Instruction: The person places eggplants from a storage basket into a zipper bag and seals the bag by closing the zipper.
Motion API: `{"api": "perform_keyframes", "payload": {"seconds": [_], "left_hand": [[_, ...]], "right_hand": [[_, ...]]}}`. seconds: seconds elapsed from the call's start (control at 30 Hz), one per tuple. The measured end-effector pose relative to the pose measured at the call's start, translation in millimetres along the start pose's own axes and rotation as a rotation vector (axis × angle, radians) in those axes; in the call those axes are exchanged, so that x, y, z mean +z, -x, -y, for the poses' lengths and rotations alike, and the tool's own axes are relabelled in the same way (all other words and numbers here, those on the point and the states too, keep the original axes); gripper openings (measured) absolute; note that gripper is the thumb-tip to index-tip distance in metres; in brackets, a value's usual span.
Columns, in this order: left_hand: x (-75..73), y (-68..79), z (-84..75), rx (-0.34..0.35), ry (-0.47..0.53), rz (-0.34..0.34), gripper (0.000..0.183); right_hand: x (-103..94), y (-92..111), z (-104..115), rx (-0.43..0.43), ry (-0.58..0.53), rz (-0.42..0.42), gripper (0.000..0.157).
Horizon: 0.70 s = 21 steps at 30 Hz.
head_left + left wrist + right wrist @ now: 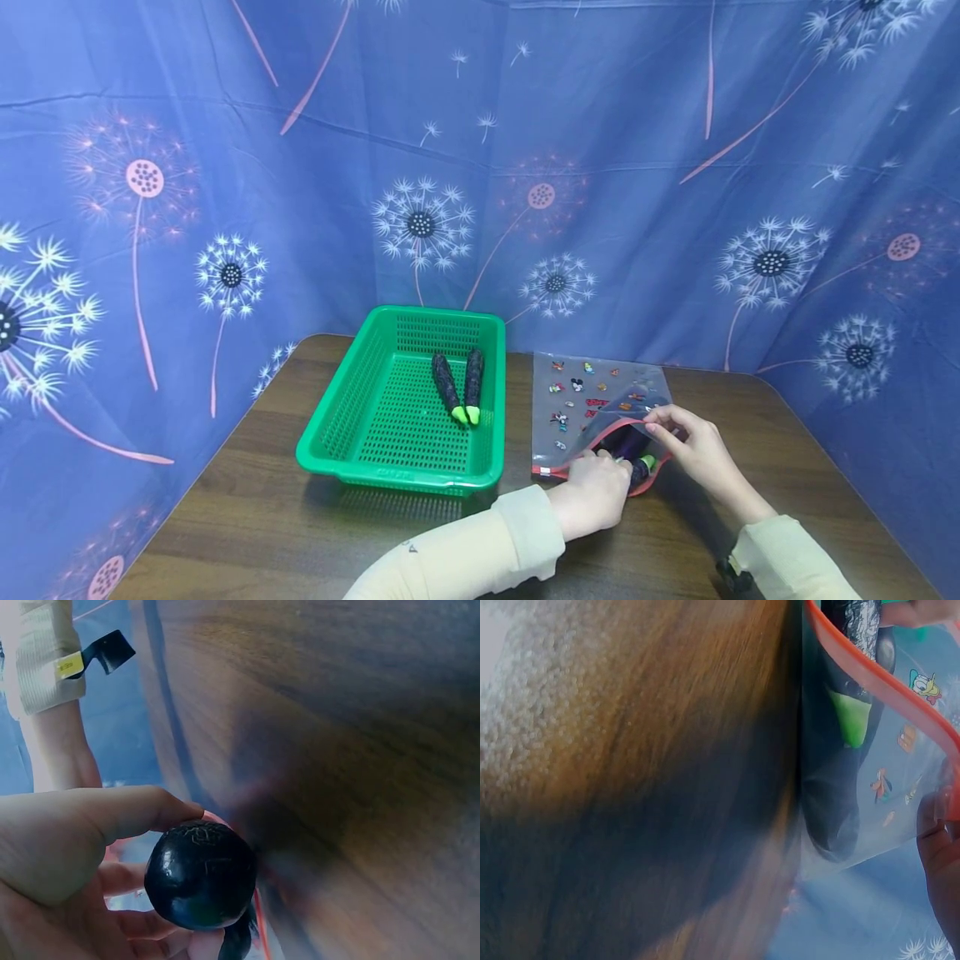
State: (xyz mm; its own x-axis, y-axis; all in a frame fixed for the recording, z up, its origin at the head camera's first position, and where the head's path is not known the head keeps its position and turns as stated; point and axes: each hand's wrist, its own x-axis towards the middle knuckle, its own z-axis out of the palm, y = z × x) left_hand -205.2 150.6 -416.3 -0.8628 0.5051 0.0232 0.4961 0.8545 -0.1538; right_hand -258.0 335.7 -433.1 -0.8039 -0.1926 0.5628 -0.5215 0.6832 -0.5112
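The person's left hand [598, 493] is reaching into the mouth of a clear bag [546, 408], its grip clamped on a glossy dark vegetable [201, 876]; the left wrist view is showing the thumb pressing on the rounded end and the fingers curling along the other side. The right hand [697, 450] is pinching the bag's red edge [889, 682], its grip closed on the plastic and keeping the mouth parted. The bag is lying on the brown wooden tabletop [247, 500], small cartoon figures showing across its face. Inside it, beside the left hand, a dark vegetable with a green tip [641, 471] is resting near the opening. Through the plastic, the right wrist view is also showing a long dark shape [832, 825] below that tip.

To the left of the bag, a green basket [405, 479] with slotted walls is standing on the tabletop. Two dark, rough-skinned vegetables [446, 387] are lying in its right half, their far ends sitting apart and their light green tips pointing toward the person, close together. Behind everything, a blue cloth [300, 208] with white and pink dandelions is hanging.
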Motion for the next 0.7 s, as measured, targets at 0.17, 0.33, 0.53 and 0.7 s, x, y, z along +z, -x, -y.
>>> {"api": "perform_keyframes", "payload": {"seconds": [0.17, 0.33, 0.53, 0.7], "left_hand": [[1.7, 0.4, -7.6, -0.040, -0.040, -0.022, 0.020], [5.4, -2.2, -13.9, -0.048, -0.056, -0.035, 0.022], [10.3, -6.6, -18.2, -0.067, -0.036, -0.052, 0.023], [10.9, -7.7, -18.8, -0.077, -0.033, -0.078, 0.021]], "right_hand": [[0.6, -0.4, -0.7, -0.010, -0.002, -0.001, 0.018], [0.1, -0.1, -0.2, -0.004, -0.011, 0.005, 0.017], [-0.7, 0.2, 1.6, 0.002, -0.012, 0.011, 0.016], [-2.0, 0.3, 4.0, 0.010, -0.019, 0.017, 0.015]]}}
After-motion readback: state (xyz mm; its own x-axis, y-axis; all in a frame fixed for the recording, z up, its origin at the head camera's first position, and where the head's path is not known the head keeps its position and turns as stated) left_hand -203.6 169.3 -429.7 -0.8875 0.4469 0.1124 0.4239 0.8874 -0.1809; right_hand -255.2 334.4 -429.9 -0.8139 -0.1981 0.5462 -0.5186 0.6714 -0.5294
